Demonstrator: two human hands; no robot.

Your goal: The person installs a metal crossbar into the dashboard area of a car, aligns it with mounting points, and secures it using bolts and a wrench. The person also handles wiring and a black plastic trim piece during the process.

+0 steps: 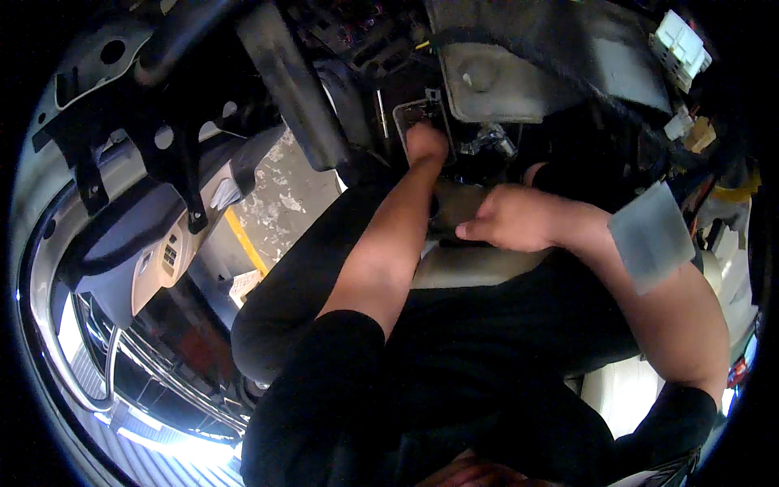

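My left hand [427,143] reaches forward between my knees, at a thin rectangular metal frame [398,122] low under the stripped dashboard. Its fingers look curled, but their tips and anything in them are hidden. Closer to me and to the right, my right hand [513,221] hangs over the front edge of the beige seat [462,266], fingers bent in and thumb side pointing left. Whatever it may hold does not show. Just beyond it is a shiny metal fitting [493,141], apart from both hands.
A dark steering-column-like bar [296,89] slants down left of my left hand. The car door [166,252] stands open at left, with concrete floor [288,199] beyond. A grey panel [503,77] and a white connector block [680,49] are ahead right. A pale translucent rectangle [653,237] overlaps my right forearm.
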